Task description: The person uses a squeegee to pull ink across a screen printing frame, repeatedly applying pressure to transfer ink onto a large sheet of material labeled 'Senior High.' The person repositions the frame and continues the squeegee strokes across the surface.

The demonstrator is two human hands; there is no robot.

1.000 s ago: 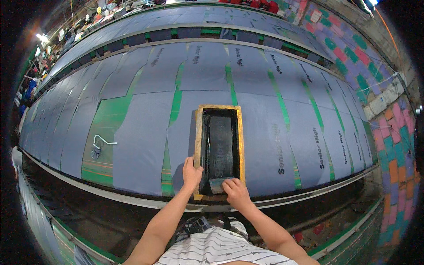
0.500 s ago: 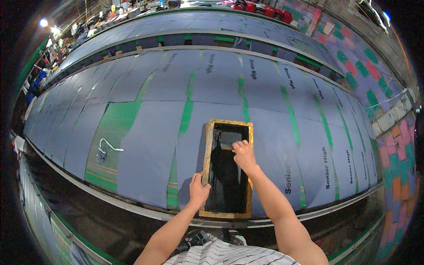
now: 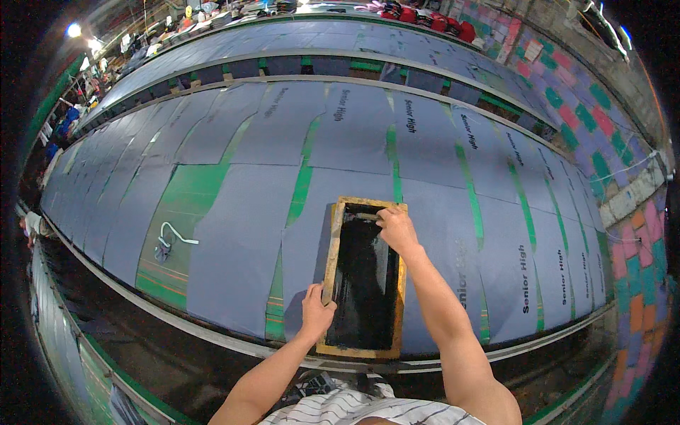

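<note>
A wooden-rimmed printing screen (image 3: 358, 352), its inside coated in wet black ink (image 3: 363, 283), lies lengthwise on a grey-blue fabric panel (image 3: 244, 234) in front of me. My left hand (image 3: 317, 312) is closed around the screen's left rail, toward its near end. At the far end inside the rim, my right hand (image 3: 398, 230) grips a squeegee (image 3: 365, 215), with its bar lying crosswise and my fingers on its right part. The squeegee's lower edge cannot be made out against the dark ink.
Grey-blue panels cover the long green table (image 3: 191, 205), several with dark printed lettering. A white cord (image 3: 177, 234) lies on bare green at left. Behind runs a second panel-covered table (image 3: 283, 39). A painted brick wall (image 3: 595, 120) bounds the right; red bundles (image 3: 439, 25) sit at the back.
My right hand has pushed the squeegee farther away, to the far end of the screen. The ink behind it now looks smoother and shinier. My left hand keeps its grip on the rail.
</note>
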